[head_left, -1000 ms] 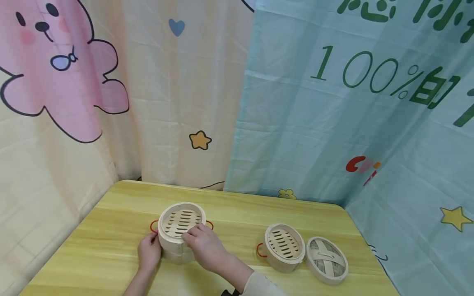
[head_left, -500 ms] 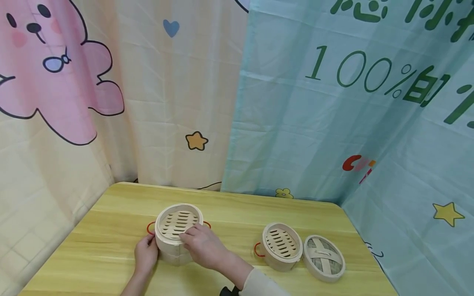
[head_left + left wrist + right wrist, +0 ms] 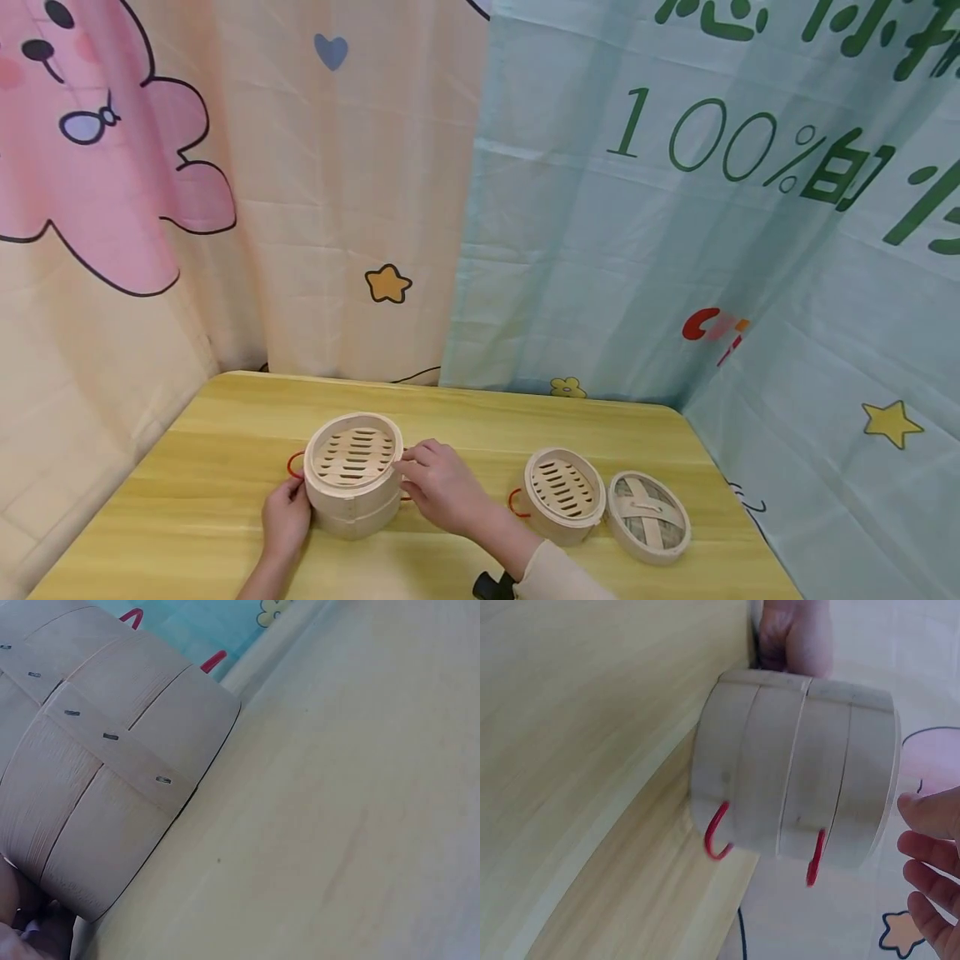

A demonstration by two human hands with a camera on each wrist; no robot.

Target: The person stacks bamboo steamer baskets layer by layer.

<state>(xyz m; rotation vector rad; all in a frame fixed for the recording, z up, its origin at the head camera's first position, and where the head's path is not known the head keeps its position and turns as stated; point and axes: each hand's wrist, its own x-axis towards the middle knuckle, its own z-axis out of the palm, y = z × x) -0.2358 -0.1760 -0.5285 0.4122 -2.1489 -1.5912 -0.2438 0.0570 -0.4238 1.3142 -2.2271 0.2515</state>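
Note:
Two bamboo steamer baskets (image 3: 352,510) stand stacked at the table's left, the slatted base of the upper one showing inside its rim. My left hand (image 3: 287,518) grips the stack low on its left side, under a red handle (image 3: 296,464); the left wrist view shows its fingers (image 3: 45,930) curled at the bottom edge. At the right rim is my right hand (image 3: 446,492), fingers loosely bent. The right wrist view shows a gap between its fingertips (image 3: 909,801) and the stack (image 3: 795,765), with nothing held. Both right-side red handles (image 3: 715,831) hang free there.
A third bamboo steamer basket (image 3: 551,518), with a red handle on its left, stands right of centre on the wooden table (image 3: 435,575). Right beside it lies a woven lid (image 3: 649,518) with crossed strips. Printed curtains (image 3: 360,208) enclose the table's back and sides.
My right hand has moved from the front of the upper basket's rim round to its right side and has let go. My left hand stays at the stack's left; the view has shifted slightly.

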